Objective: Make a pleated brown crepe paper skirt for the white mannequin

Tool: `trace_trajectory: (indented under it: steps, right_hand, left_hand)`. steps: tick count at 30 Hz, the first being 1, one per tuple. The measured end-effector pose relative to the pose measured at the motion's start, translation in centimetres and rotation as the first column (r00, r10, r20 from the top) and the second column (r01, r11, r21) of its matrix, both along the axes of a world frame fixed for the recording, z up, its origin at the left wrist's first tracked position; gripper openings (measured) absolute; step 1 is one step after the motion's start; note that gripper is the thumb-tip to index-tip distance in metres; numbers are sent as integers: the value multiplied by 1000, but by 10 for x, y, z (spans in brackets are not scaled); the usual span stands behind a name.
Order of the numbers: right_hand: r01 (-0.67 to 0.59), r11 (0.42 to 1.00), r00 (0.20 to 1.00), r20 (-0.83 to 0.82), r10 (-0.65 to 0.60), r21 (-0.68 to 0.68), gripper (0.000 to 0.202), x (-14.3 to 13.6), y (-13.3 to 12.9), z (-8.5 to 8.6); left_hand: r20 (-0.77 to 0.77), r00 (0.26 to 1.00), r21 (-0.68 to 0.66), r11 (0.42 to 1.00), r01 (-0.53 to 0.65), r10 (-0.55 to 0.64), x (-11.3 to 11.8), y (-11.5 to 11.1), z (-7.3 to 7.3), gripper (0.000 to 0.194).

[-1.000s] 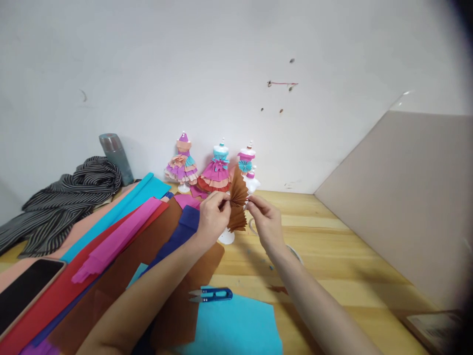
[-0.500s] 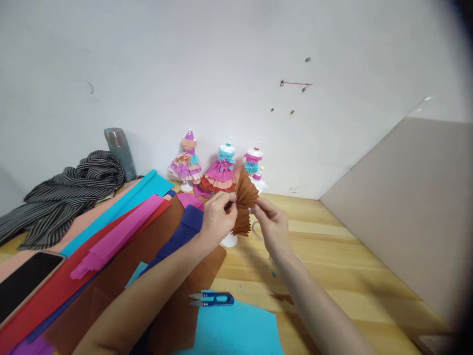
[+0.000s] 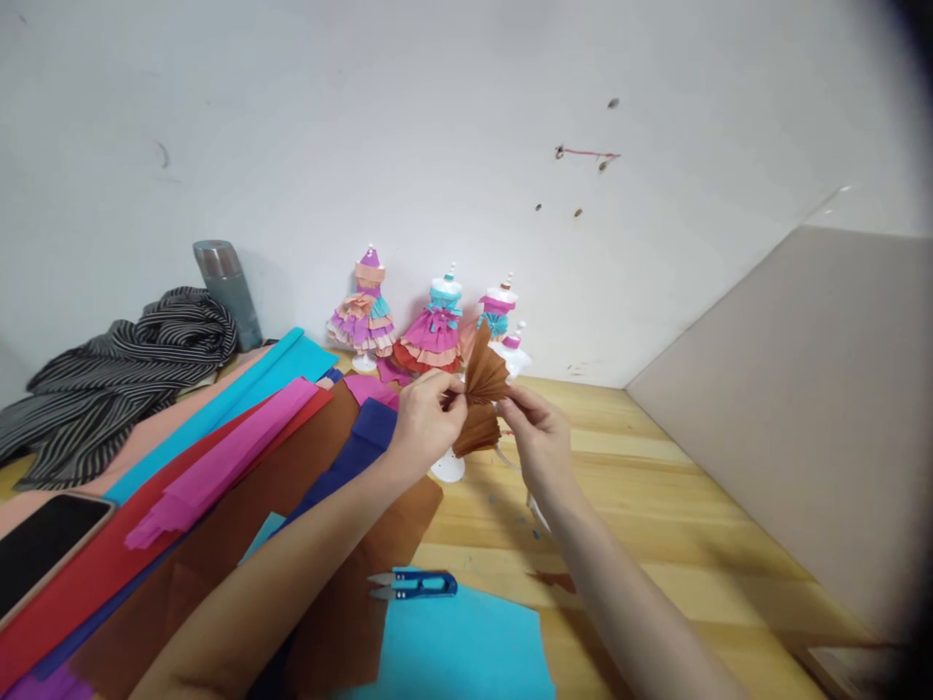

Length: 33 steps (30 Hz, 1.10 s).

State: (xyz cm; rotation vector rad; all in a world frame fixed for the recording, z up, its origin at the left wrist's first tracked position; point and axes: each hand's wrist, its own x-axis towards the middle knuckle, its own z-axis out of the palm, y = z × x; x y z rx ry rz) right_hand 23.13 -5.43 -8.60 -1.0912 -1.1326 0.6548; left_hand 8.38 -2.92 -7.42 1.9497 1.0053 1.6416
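Pleated brown paper (image 3: 485,377), fanned out above and below its middle, is held up between my two hands. My left hand (image 3: 431,413) pinches its left side near the middle. On the right side, my right hand (image 3: 535,428) grips the paper's edge between thumb and fingers. A white stand base (image 3: 448,466) shows below the paper; what stands on it is mostly hidden. Behind are small dress forms in layered paper: a purple and peach one (image 3: 364,316), a pink and blue one (image 3: 435,326), and one with a blue bow (image 3: 496,316) partly covered by the brown paper.
Blue thread snips (image 3: 423,583) lie on a light blue sheet (image 3: 466,642) in front. Coloured paper, including a pink roll (image 3: 219,462), covers the table's left side. Further left are a phone (image 3: 48,549), a striped cloth (image 3: 138,360) and a bottle (image 3: 229,292). A wall rises behind.
The view has shifted slightly. The brown paper's upper fan looks a little narrower and its folds have changed shape, with both hands still on it.
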Motion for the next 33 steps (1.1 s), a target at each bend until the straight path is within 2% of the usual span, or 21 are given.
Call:
trace_trajectory:
  steps: [4,11,18,25,29,33]
  right_hand:
    - [18,1000,1000,-12,-18,-7,24,1,0,0]
    - [-1,1000,1000,5,1,-26,24,-2,-6,5]
    - [-19,1000,1000,14,19,-23,25,-1,-6,4]
    - [-56,998,998,31,56,-17,21,1,-4,7]
    - [-31,999,999,11,32,-11,22,3,-3,7]
    - [-33,999,999,7,33,-5,20,1,-3,8]
  left_hand:
    - [-7,1000,-13,1000,3,-3,0,2,0,15]
    - [-66,994,37,996,-85,88,-1,-4,2,16]
    - [-101,989,44,994,-102,106,0,-5,2,17]
    - [-43,999,-46,999,-14,12,-2,-3,5,17]
    - [71,995,-161,984,76,-65,-3,2,4,15]
    - [229,966,-290,939,185,-120,-4,9,4,8]
